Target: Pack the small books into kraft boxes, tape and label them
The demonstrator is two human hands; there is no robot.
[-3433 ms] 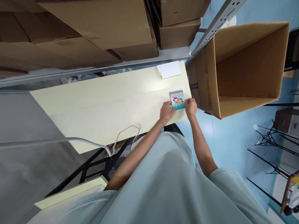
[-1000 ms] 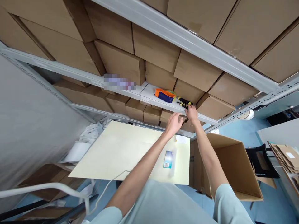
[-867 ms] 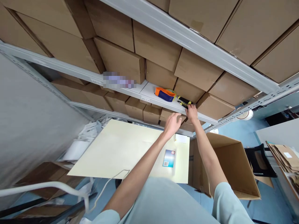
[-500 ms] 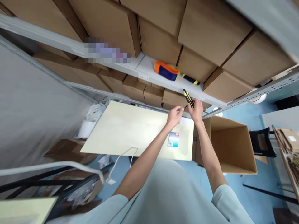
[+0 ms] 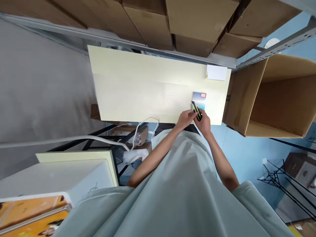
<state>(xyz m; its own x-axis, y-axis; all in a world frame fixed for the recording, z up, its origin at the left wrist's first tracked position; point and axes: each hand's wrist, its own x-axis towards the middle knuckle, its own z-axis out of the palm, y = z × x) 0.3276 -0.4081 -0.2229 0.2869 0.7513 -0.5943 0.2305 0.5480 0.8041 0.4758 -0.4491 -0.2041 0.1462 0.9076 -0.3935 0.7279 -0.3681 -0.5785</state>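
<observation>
Clerk: Item one, utility knife (image 5: 197, 111), yellow and black. Location?

Checker: Held in the right hand (image 5: 205, 122), fingers wrapped round its lower end. It is raised above the near right corner of the table (image 5: 138, 85) and tilted, with its far end up and to the left.

Clerk: Left hand (image 5: 185, 118)?

Checker: Fingers curled, tips drawn in against the knife just left of the right hand. The blur hides whether they actually pinch it. Both hands sit close together at the table's near edge.

Clerk: Item two, on the table?

Checker: Blue packet (image 5: 199, 99), flat, with a small red-edged label at its far corner. It lies just beyond the knife, and the knife's far end overlaps its near edge in view. Contact cannot be told.

Clerk: Item three?

Checker: White card (image 5: 216, 72), flat, at the far right corner of the table, well apart from the packet.

Clerk: Surroundings?

Checker: Open cardboard box (image 5: 278, 98) on its side, just right of the table, mouth facing the camera. Stacked cartons (image 5: 187, 23) on the grey shelf (image 5: 138, 46) beyond the table. White cable (image 5: 145, 122) looping below the table's near edge. White case (image 5: 59, 176) at lower left.
</observation>
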